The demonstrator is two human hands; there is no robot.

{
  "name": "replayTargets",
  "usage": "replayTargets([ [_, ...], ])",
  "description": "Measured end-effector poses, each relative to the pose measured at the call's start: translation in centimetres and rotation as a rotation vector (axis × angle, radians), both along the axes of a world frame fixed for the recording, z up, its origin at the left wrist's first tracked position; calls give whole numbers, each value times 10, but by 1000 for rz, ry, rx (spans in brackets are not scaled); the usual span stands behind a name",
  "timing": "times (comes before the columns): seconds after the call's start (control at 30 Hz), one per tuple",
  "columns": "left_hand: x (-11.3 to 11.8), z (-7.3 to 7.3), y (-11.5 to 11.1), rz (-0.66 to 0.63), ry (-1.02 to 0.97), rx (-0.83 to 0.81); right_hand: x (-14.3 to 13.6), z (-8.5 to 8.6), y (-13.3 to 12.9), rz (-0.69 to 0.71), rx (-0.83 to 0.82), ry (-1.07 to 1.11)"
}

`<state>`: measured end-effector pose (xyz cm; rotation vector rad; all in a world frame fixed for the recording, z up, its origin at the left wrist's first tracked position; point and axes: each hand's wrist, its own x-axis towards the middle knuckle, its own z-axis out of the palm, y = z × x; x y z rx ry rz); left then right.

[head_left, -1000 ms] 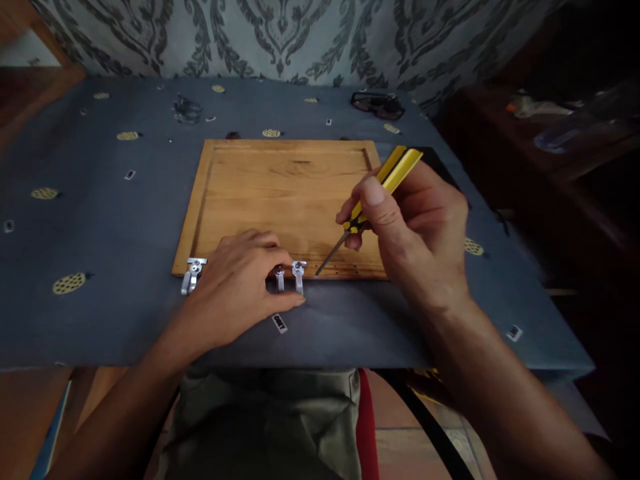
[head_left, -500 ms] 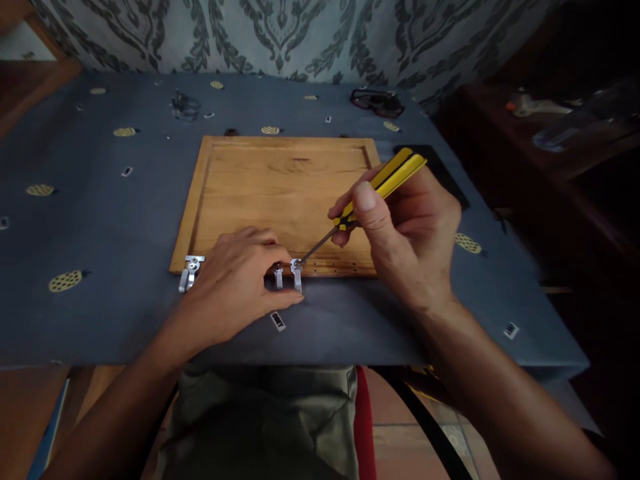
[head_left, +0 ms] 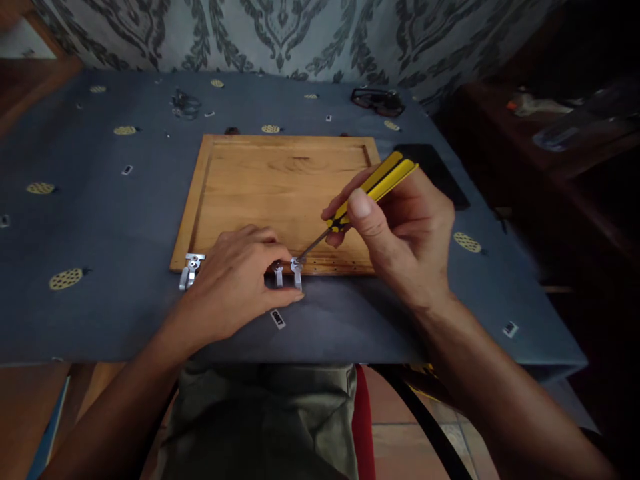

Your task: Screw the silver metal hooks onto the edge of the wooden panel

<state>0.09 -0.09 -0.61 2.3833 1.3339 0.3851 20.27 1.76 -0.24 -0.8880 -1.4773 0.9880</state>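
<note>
My right hand (head_left: 407, 230) is closed round the yellow-and-black handle of a folding screwdriver (head_left: 383, 187). Its thin shaft slants down to the left, with the tip at the top of a silver metal hook (head_left: 297, 272). That hook sits on the front edge of a framed wooden board (head_left: 260, 193). Fingers bent, my left hand (head_left: 240, 270) rests on this edge, and its thumb and index finger pinch around the same hook. A second hook (head_left: 279, 275) shows just inside the pinch, partly covered. Another silver hook (head_left: 191, 270) stands at the board's left corner.
Small paired holes run along the board's front edge, right of the hooks. Dark glasses (head_left: 379, 102) lie at the back of the blue tablecloth (head_left: 100, 233). A black flat object (head_left: 433, 170) lies right of the board, and a small clear-looking item (head_left: 185, 103) at the back left.
My right hand and the screwdriver handle have shifted slightly left. The tip stays at the hook, and my left hand keeps its place.
</note>
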Motion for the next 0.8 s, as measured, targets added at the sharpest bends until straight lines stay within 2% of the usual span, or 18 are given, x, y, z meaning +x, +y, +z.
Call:
replayTargets([
  [0.2, 0, 1, 1, 10, 7, 2, 4, 2, -2, 36, 0, -147],
  [0.37, -1, 0, 1, -7, -10, -2, 2, 5, 0, 62, -16, -137],
  [0.6, -2, -1, 1, 4, -13, -8, -8, 12, 6, 176, -47, -153],
  [0.8, -1, -1, 1, 6, -14, -10, -6, 17, 10, 291, -21, -160],
])
